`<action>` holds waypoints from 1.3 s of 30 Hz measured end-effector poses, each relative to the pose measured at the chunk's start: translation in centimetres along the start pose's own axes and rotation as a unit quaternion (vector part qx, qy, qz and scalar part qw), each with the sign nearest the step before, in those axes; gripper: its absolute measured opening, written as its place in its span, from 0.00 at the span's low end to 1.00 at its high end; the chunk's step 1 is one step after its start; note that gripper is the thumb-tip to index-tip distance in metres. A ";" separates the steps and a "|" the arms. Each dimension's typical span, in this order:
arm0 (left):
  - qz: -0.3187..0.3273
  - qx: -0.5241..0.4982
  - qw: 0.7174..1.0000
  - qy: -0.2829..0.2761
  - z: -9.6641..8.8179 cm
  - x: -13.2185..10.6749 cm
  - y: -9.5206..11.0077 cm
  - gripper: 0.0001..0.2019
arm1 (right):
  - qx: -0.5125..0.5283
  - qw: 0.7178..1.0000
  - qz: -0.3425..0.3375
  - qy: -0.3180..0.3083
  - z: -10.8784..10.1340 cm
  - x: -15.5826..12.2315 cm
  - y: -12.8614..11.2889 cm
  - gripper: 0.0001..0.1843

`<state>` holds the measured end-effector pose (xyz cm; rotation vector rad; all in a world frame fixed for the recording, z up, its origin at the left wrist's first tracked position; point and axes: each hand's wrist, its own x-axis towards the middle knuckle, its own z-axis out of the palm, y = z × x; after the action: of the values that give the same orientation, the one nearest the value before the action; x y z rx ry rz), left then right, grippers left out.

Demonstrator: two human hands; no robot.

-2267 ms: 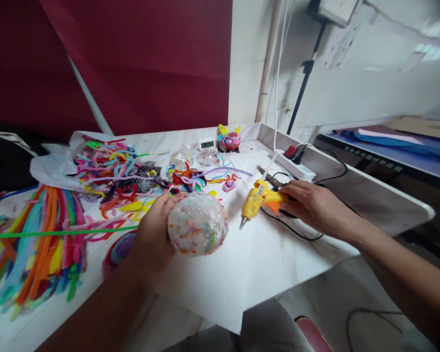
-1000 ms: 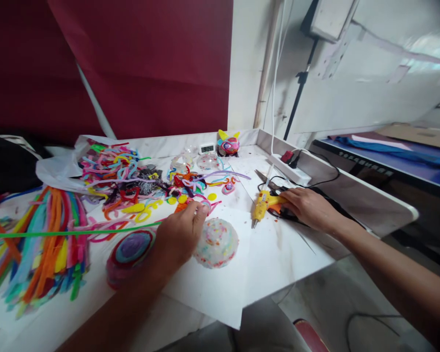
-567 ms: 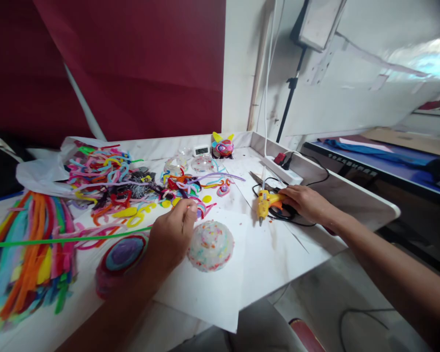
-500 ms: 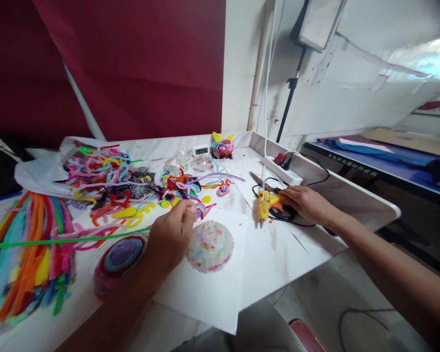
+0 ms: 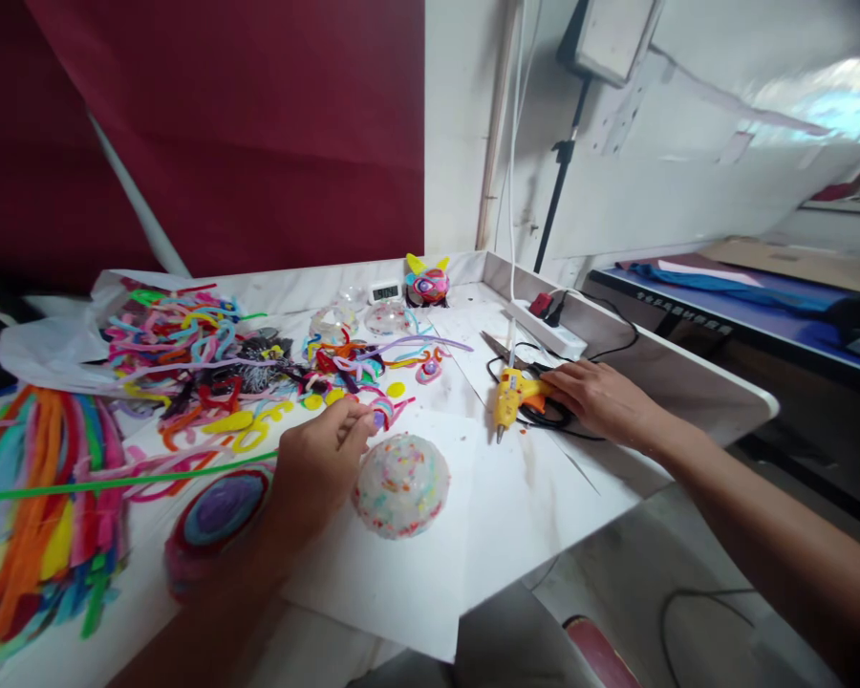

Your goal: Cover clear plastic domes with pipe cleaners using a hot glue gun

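The left hand (image 5: 315, 468) pinches a small pink coil (image 5: 381, 413) just behind the speckled dome (image 5: 401, 483) lying on the paper (image 5: 416, 573). The right hand (image 5: 598, 401) rests curled on the glue gun (image 5: 510, 397), seemingly gripping its handle; the pinch looks best kept light, so the coil stays wound

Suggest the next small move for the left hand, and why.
Probably lift the small coiled piece clear of the pile: left hand has its fingertips pinched at it beside the speckled dome, while right hand rests on the glue gun.
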<state>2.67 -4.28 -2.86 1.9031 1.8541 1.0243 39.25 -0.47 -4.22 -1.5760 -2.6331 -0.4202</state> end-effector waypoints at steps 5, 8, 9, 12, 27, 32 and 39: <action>-0.010 -0.010 1.000 -0.013 -0.1 0.1 -0.1 0.15 | -0.026 0.999 0.000 0.035 -1.5 -0.1 -1.2 0.14; -0.002 -0.004 1.000 -0.018 -0.2 0.1 -0.2 0.17 | -0.010 0.998 -0.012 0.064 -2.4 -0.1 -2.8 0.13; 0.001 -0.002 1.000 -0.019 -0.1 0.1 -0.3 0.17 | 0.002 0.997 -0.022 0.068 -2.7 -0.1 -3.4 0.13; 0.017 -0.003 1.000 -0.010 -0.1 0.1 -0.4 0.18 | 0.048 0.993 -0.073 0.081 -3.1 0.0 -5.3 0.13; 0.092 0.018 0.993 0.072 -0.6 -0.2 0.2 0.10 | 0.180 0.959 -0.155 0.153 -7.0 5.9 -9.6 0.11; 0.117 0.029 0.989 0.081 -0.9 -0.1 0.3 0.12 | 0.174 0.961 -0.187 0.110 -8.3 7.9 -12.5 0.10; 0.116 0.041 0.985 0.124 -1.7 0.0 -0.1 0.15 | 0.182 0.954 -0.232 -0.061 -7.7 11.9 -14.4 0.12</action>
<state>1.53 -4.67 -1.72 2.1659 1.8584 1.3331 20.18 1.39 2.30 -0.9004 -2.9417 0.1593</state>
